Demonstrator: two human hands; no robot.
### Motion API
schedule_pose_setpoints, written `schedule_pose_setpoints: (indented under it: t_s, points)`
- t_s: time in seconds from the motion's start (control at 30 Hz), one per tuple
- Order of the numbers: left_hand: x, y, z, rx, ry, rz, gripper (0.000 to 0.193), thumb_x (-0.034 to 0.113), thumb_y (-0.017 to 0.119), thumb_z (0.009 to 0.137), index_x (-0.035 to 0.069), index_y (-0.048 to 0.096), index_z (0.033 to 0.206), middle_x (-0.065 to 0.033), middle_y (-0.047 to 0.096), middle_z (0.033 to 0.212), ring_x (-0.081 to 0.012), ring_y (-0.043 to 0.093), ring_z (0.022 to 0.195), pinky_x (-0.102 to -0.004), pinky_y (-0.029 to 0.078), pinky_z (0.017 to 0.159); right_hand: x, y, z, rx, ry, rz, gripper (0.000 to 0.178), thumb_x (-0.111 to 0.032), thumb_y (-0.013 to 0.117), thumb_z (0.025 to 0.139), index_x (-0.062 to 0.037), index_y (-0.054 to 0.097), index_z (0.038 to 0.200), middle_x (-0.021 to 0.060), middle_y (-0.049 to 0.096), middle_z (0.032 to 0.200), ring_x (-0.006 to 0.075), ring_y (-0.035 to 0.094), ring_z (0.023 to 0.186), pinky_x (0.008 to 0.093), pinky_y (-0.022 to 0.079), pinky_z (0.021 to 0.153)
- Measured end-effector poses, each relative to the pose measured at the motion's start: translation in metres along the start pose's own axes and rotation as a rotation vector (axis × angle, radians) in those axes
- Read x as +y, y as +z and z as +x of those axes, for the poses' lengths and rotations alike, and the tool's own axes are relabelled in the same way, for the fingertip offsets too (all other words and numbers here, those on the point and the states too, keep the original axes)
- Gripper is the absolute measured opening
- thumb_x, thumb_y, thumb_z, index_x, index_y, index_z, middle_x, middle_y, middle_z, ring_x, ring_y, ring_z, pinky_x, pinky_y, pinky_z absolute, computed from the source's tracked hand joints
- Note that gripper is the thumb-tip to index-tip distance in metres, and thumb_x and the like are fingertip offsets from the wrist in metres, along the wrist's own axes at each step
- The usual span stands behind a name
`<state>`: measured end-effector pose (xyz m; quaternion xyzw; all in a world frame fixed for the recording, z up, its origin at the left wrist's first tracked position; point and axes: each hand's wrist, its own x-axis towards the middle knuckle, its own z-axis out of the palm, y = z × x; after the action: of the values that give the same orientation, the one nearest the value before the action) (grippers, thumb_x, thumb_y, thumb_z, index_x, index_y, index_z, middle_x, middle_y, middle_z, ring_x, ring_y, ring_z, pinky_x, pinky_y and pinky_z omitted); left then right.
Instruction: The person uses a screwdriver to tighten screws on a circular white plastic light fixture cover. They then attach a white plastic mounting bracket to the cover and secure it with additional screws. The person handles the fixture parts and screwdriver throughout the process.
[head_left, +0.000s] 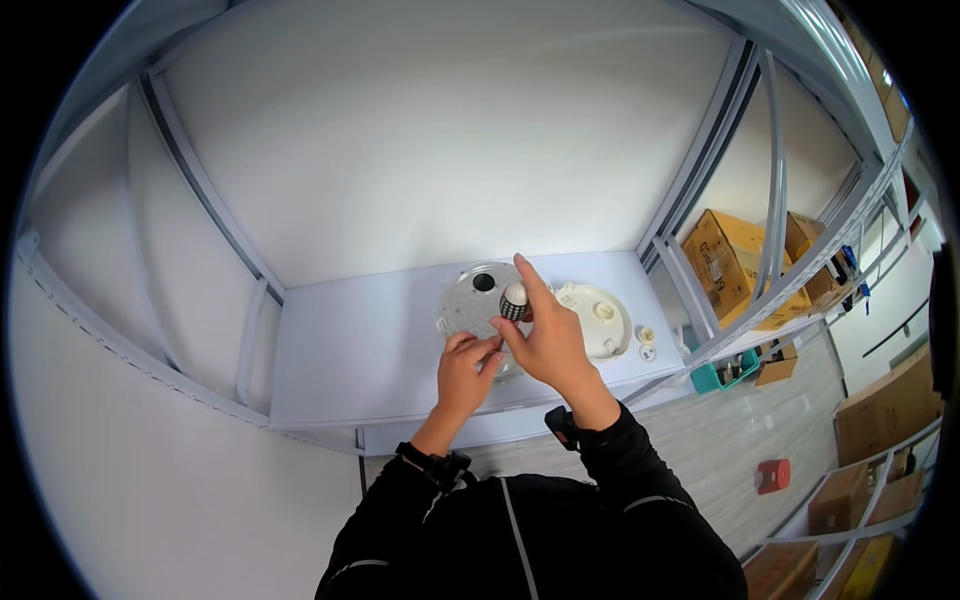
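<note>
My right hand holds a small cylinder with a rounded white top and a dark, grid-patterned side. Its index finger points up past the cylinder, and the thumb is in front of it. Just below, my left hand has its thumb and fingers drawn together near my right thumb; whatever lies between them is too small to name. Beneath both hands lies a round, shiny, greyish disc with a black round spot, partly covered by the hands. Beside my right hand sits a round white plate carrying small cream fittings.
Two small round pieces lie right of the plate on the white shelf. Grey metal posts frame it. To the right are cardboard boxes, a teal bin and a red stool-like object on the floor.
</note>
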<state>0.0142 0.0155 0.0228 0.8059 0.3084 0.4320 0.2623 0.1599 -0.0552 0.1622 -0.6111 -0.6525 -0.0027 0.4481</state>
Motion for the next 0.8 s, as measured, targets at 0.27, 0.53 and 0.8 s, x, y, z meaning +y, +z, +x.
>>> schedule_pose_setpoints:
  t_s: [0.27, 0.53, 0.8]
  points:
    - [0.0, 0.002, 0.0, 0.015, -0.004, -0.007, 0.026, 0.016, 0.081, 0.09, 0.009, 0.082, 0.115, -0.0034, 0.082, 0.1, -0.0281, 0.064, 0.109, -0.0399, 0.053, 0.097, 0.013, -0.003, -0.001, 0.248, -0.019, 0.089, 0.084, -0.021, 0.086, 0.089, -0.0008, 0.043, 0.159, 0.0191, 0.074, 0.116, 0.0258, 0.075, 0.081, 0.0371, 0.059, 0.068]
    - [-0.007, -0.009, -0.006, 0.042, 0.0, -0.021, 0.059, 0.022, 0.086, 0.086, 0.009, 0.068, 0.141, -0.0114, 0.076, 0.128, -0.0332, 0.064, 0.129, -0.0439, 0.054, 0.104, 0.031, -0.032, -0.018, 0.467, -0.006, 0.321, 0.081, -0.012, 0.079, 0.096, 0.0055, 0.031, 0.16, 0.0122, 0.066, 0.112, 0.0145, 0.065, 0.08, 0.029, 0.055, 0.073]
    - [-0.039, -0.039, 0.007, 0.036, 0.083, 0.268, 0.05, 0.024, 0.085, 0.087, 0.009, 0.071, 0.133, -0.0131, 0.067, 0.141, -0.0401, 0.056, 0.14, -0.0494, 0.047, 0.112, 0.041, -0.04, -0.035, 0.472, -0.08, 0.337, 0.082, -0.002, 0.076, 0.096, 0.0029, 0.026, 0.161, 0.0153, 0.062, 0.117, 0.0172, 0.067, 0.082, 0.0283, 0.058, 0.07]
